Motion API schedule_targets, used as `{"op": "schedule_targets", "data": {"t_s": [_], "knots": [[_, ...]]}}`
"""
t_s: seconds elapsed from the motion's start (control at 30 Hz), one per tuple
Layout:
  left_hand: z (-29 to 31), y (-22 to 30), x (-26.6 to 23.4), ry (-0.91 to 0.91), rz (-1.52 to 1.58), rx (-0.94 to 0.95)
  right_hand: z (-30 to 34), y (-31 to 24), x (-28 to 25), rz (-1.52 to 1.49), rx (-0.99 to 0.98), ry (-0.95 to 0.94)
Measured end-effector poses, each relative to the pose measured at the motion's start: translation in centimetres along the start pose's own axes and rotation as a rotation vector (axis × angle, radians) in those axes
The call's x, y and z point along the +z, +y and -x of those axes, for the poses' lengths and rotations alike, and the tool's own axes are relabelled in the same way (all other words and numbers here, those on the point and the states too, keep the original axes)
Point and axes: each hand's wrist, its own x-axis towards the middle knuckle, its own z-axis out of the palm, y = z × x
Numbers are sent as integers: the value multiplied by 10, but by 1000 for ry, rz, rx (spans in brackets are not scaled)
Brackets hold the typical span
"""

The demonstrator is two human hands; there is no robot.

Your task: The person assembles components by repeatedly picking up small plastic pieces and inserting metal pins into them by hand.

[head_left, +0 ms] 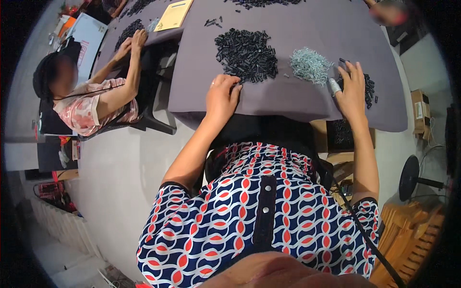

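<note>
A pile of small black tube-like plastic pieces (246,55) lies on the grey-covered table in front of me. My left hand (222,98) is at its lower left edge, thumb and forefinger closed around a small black piece (240,82) that is mostly hidden. To the right is a heap of small silvery metal pieces, perhaps screws (311,65). Beside that heap rests my right hand (353,91), its fingers spread and a white wrap (334,86) around the thumb. More black pieces (369,91) lie to the right of this hand, partly covered by it.
The table's grey cloth (297,103) ends just before my lap. At the left, a co-worker (96,91) handles another black pile (128,34) near a yellow booklet (174,15). A box of dark pieces (341,134) sits below the table edge. A black stand fan (409,177) and wooden chair (413,235) are at right.
</note>
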Motion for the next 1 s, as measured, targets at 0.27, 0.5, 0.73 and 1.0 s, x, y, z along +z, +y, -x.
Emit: {"op": "schedule_targets", "data": {"t_s": [0.27,0.5,0.73,1.0], "knots": [[-6,3,7,19,-42,54,-7,-6,-1,-59,-79,133],[-3,1,12,65,19,65,-18,-92,22,-492,-376,43],[1,-3,15,100,42,55,-17,-113,49,-414,-442,35],[1,-8,17,104,52,71,-10,-94,35,-271,-340,110]]}}
